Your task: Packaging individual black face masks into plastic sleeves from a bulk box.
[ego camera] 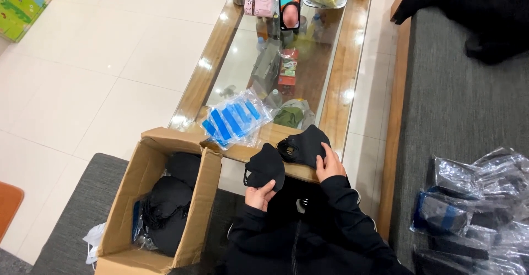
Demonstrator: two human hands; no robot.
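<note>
Single head view, looking steeply down, close over hands [295, 181], glass table [352, 60] ahead.

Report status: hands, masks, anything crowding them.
Left hand grips one black mask. Right hand rests on a second black mask at the table edge. Open cardboard box stands left.

Cardboard box [165, 209] blocks left (open top); floor [99, 60] beyond free.
</note>
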